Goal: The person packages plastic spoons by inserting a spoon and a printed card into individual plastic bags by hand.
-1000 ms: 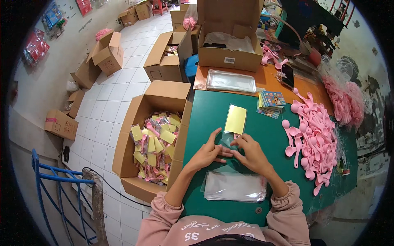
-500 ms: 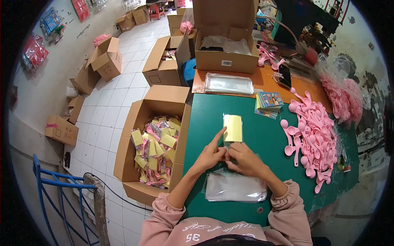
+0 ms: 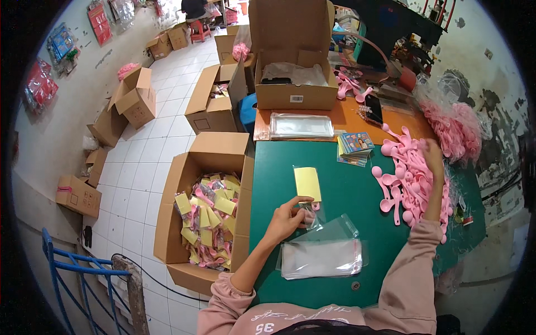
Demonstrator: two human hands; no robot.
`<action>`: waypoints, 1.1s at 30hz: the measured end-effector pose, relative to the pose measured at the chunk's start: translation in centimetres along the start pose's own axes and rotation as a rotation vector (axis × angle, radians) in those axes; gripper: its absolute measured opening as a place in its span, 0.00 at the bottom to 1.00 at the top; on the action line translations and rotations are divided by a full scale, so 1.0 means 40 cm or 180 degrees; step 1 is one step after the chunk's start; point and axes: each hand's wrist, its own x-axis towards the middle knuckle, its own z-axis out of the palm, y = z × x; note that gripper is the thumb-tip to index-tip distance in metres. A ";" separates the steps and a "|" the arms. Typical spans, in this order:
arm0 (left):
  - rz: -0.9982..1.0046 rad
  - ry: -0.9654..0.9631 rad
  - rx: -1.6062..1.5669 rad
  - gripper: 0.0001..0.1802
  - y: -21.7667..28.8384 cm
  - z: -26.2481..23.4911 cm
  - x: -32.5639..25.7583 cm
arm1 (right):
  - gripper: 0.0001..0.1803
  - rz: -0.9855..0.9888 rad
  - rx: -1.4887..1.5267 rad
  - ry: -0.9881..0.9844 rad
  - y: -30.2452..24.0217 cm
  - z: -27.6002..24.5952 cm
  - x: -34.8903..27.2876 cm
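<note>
My left hand (image 3: 287, 220) pinches the near end of a clear plastic bag (image 3: 314, 216) on the green table. A yellow card (image 3: 307, 184) lies inside the bag, and a bit of pink plastic shows just below the card by my fingers. Farther right, my right hand (image 3: 432, 158) is over the far right side of a heap of pink plastic spoons (image 3: 413, 181); its fingers are too unclear to read. In front of me rests a stack of clear plastic bags (image 3: 321, 259), its top bag lying askew.
Left of the table stands an open cardboard box (image 3: 172, 223) full of packed bags. A stack of printed cards (image 3: 356, 143), more clear bags (image 3: 301, 125), a phone (image 3: 373, 109) and an open carton (image 3: 293, 96) sit toward the back. Pink items fill a plastic bag (image 3: 455, 125).
My right hand has left the bag and moved right to the spoon heap. The left hand now grips the bag's near end instead of pointing at its side. The view has shifted slightly.
</note>
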 end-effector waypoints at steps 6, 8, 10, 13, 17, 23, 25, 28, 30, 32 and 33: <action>-0.0028 0.0069 -0.0171 0.13 -0.003 -0.005 0.009 | 0.29 -0.0645 -0.1287 -0.0355 -0.071 0.194 -0.054; 0.0101 0.0039 -0.0756 0.12 -0.014 -0.026 0.001 | 0.40 -0.0237 -0.0485 -0.1396 -0.160 0.384 -0.095; 0.0017 0.0028 -0.0796 0.12 0.007 -0.024 -0.004 | 0.31 -0.0434 -0.0242 -0.1561 -0.185 0.474 -0.133; 0.0065 -0.0127 -0.0759 0.12 0.012 -0.027 0.004 | 0.19 -0.1100 -0.0392 -0.1098 -0.143 0.524 -0.141; 0.0294 0.0279 -0.0194 0.17 0.011 -0.026 -0.007 | 0.10 -0.0593 0.0102 -0.0922 -0.131 0.516 -0.145; 0.0747 0.0398 0.1629 0.11 0.008 -0.014 0.006 | 0.07 0.0052 0.0583 -0.1151 -0.121 0.509 -0.140; 0.0737 0.0700 0.1174 0.07 0.015 -0.007 0.010 | 0.06 0.0565 0.1197 -0.1359 -0.100 0.514 -0.145; 0.0875 0.0762 0.1175 0.07 0.005 -0.009 0.012 | 0.05 0.1179 0.1796 -0.1418 -0.108 0.521 -0.152; 0.0908 0.0791 0.1245 0.07 0.004 -0.010 0.017 | 0.05 0.1287 0.1777 -0.1265 -0.114 0.530 -0.155; 0.0937 0.0811 0.1319 0.07 0.007 -0.006 0.019 | 0.05 0.1438 0.1794 -0.0905 -0.108 0.539 -0.158; 0.0785 0.0980 0.1412 0.07 0.013 0.002 0.020 | 0.05 0.1444 0.1793 -0.0903 -0.107 0.544 -0.160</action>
